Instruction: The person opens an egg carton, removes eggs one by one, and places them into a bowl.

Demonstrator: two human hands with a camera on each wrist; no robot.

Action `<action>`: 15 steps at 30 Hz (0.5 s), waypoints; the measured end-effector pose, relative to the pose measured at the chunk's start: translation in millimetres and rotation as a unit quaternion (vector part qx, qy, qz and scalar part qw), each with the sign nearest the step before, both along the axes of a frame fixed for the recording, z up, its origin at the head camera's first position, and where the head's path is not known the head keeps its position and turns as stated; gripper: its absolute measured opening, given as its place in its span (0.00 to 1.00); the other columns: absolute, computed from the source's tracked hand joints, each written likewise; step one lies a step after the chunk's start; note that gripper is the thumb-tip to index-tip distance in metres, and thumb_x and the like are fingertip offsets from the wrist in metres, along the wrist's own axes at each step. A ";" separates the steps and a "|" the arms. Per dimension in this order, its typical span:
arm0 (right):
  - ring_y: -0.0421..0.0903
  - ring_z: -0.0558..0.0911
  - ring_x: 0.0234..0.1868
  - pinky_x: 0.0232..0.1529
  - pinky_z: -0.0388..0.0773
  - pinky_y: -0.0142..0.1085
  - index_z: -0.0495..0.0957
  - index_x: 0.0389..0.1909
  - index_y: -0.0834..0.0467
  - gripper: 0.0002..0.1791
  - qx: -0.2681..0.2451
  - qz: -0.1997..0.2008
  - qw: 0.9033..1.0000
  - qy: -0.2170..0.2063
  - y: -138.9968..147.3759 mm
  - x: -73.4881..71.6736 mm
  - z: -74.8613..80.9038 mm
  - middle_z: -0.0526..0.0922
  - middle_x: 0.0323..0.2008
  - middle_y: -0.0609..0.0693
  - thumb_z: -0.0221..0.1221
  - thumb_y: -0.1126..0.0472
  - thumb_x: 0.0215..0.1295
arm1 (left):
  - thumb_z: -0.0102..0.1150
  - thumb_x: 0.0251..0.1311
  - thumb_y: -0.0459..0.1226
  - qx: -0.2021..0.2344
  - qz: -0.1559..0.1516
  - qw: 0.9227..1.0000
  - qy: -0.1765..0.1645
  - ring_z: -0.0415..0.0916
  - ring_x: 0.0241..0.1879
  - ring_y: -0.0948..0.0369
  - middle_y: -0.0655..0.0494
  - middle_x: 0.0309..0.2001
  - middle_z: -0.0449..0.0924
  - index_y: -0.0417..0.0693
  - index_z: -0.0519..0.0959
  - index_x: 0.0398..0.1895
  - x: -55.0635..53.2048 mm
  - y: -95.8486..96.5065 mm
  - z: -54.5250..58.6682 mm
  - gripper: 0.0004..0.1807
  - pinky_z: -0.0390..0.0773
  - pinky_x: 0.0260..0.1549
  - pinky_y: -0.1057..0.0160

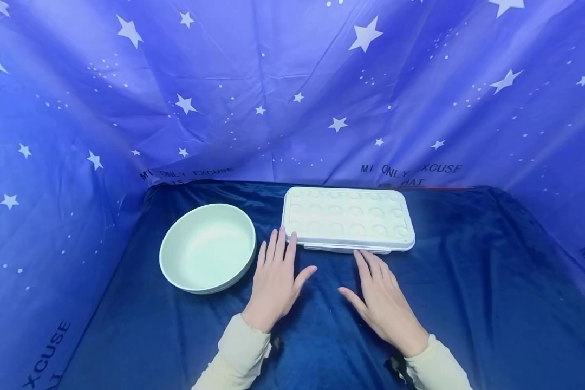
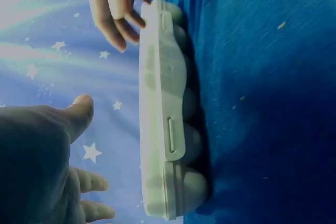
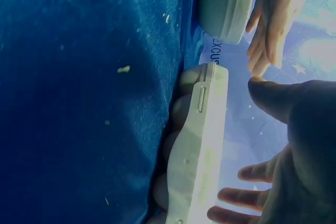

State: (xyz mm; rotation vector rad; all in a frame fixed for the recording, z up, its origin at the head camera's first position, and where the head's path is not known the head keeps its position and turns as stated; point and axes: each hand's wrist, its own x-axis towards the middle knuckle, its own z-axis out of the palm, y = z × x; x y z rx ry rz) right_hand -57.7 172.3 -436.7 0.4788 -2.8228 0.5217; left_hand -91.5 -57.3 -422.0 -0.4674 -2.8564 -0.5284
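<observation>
White lidded box (image 1: 348,216) with a pale green bowl (image 1: 207,252) and two bare hands, seen from the head and from both wrists. The box lies flat on a dark blue cloth (image 1: 492,319), right of centre towards the back, its long near side facing the person; its lid is on and carries rows of raised round shapes. A latch flap (image 2: 172,87) runs along the near side, and rounded cups (image 2: 192,142) bulge below the rim. The bowl stands upright to the left of the box, apart from it. The left hand (image 1: 275,281), fingers extended and thumb spread wide, has hold of nothing; in the head view its fingertips overlap the near left corner of the box, close to the bowl. The right hand (image 1: 382,300) is likewise extended, thumb held away from the fingers, grasping nothing, its fingertips near the middle of the latch side. Whether either hand touches the box cannot be told. Pale sleeves (image 1: 239,352) cover the forearms. Behind and at both sides hangs a blue-violet curtain (image 1: 253,70) printed with white stars, dots and dark lettering (image 1: 411,169)
</observation>
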 end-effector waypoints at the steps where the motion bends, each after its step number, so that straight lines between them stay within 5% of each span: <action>1: 0.63 0.63 0.68 0.63 0.66 0.60 0.57 0.73 0.67 0.43 -0.005 0.001 1.000 -0.007 0.2 -0.2 -0.3 0.64 0.68 0.66 0.60 0.44 0.68 | 0.46 0.70 0.62 0.001 -0.001 1.000 -0.002 0.47 0.77 0.47 0.40 0.77 0.52 0.43 0.56 0.77 -3.3 0.7 1.7 0.43 0.52 0.74 0.43; 8: 0.62 0.62 0.69 0.64 0.65 0.59 0.57 0.73 0.66 0.42 -0.018 0.008 0.999 -0.029 0.8 -1.1 -2.3 0.63 0.69 0.65 0.60 0.44 0.69 | 0.43 0.71 0.62 0.003 0.014 1.000 -0.015 0.43 0.78 0.47 0.42 0.78 0.46 0.44 0.52 0.78 -27.1 5.6 11.2 0.43 0.46 0.76 0.45; 15: 0.63 0.60 0.72 0.70 0.59 0.59 0.53 0.75 0.66 0.43 -0.036 0.013 0.997 -0.074 0.2 -3.7 -4.5 0.60 0.72 0.64 0.59 0.45 0.70 | 0.42 0.72 0.61 0.023 0.021 0.999 -0.029 0.43 0.78 0.45 0.39 0.78 0.46 0.41 0.52 0.78 -53.8 11.8 8.4 0.43 0.48 0.75 0.43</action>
